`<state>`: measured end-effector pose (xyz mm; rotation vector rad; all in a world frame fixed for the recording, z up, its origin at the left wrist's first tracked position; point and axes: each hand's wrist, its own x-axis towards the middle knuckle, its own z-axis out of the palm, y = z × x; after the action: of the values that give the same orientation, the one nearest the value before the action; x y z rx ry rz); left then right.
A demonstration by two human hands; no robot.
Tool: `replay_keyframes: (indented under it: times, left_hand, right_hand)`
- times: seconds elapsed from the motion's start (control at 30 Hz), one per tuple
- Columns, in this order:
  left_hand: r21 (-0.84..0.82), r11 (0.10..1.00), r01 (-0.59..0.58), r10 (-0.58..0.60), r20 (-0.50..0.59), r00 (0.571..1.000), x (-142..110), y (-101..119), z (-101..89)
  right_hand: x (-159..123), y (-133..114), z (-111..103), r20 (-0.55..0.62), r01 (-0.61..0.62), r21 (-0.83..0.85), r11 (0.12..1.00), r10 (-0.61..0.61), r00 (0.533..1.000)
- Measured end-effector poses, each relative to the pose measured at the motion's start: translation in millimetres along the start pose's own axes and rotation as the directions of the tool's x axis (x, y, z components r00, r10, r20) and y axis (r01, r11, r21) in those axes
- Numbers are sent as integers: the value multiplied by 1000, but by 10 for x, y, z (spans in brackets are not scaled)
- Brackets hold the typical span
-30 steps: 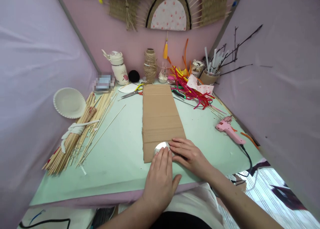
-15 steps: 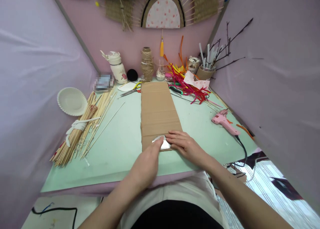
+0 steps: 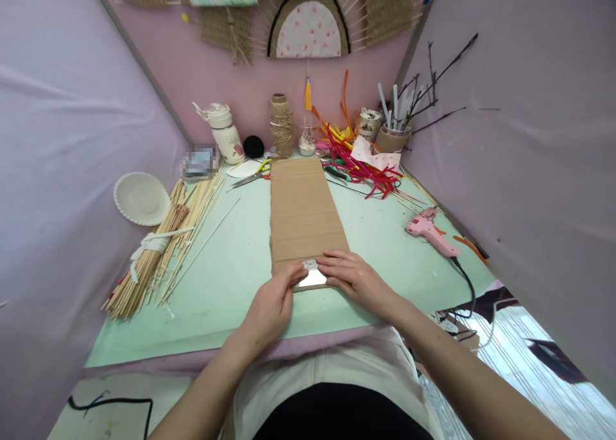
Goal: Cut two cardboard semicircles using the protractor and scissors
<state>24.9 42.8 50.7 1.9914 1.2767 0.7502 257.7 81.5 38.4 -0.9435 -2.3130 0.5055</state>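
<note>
A tall cardboard sheet point(image 3: 308, 203) lies flat on the pale green table, its short end toward me. On its near end rests a small, glossy white piece point(image 3: 312, 277) with a patterned upper part; both its sides are covered by my fingers, so its kind is unclear. My left hand point(image 3: 272, 299) lies over the left side of this piece, fingers stretched toward its middle. From the right, my right hand point(image 3: 353, 276) rests flat across the other side and the cardboard, fingers extended.
Bundled wooden sticks point(image 3: 156, 257) and a white bowl point(image 3: 142, 199) are at left. Scissors point(image 3: 250, 178), a bottle point(image 3: 225, 135), twine point(image 3: 282, 126) and pipe cleaners point(image 3: 356, 164) stand or lie at the back. A pink glue gun point(image 3: 430, 231) with its cord lies right.
My left hand has shifted slightly left and its thumb has come off the middle of the white piece, showing more of it. My right hand stays almost still. The view has shifted slightly.
</note>
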Motion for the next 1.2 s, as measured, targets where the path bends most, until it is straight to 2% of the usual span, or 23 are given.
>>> replay_keyframes:
  times: [0.1, 0.17, 0.23, 0.4, 0.6, 0.77, 0.93, 1.2]
  left_hand:
    - [230, 962, -146, 160, -41, 986, -34, 5, 90]
    - [397, 883, -250, 297, -61, 953, -75, 37, 192]
    - [540, 800, -263, 356, -75, 931, -124, 89, 309]
    - [707, 696, -125, 279, -106, 954, -202, 236, 521]
    - [745, 666, 31, 147, -171, 974, -191, 353, 701]
    - [756, 648, 92, 72, -181, 981, -197, 396, 821]
    - [753, 648, 114, 43, -186, 982, -201, 382, 851]
    - [747, 657, 98, 91, -209, 974, -162, 378, 764]
  right_hand:
    - [0, -7, 6, 4, -3, -23, 1000, 3, 1000]
    - [-3, -15, 12, -1, 1, -38, 999, -1, 1000]
    - [-6, -24, 17, -6, 11, -50, 999, -12, 1000]
    - [-19, -28, 26, -11, 30, -71, 997, -31, 999]
    - [-38, -16, 55, -25, 42, -97, 994, -44, 999]
    - [-35, -22, 71, -32, 53, -114, 992, -57, 998]
    - [-26, -34, 81, -36, 57, -127, 990, -62, 997]
    - [-19, -41, 75, -31, 49, -121, 991, -53, 998]
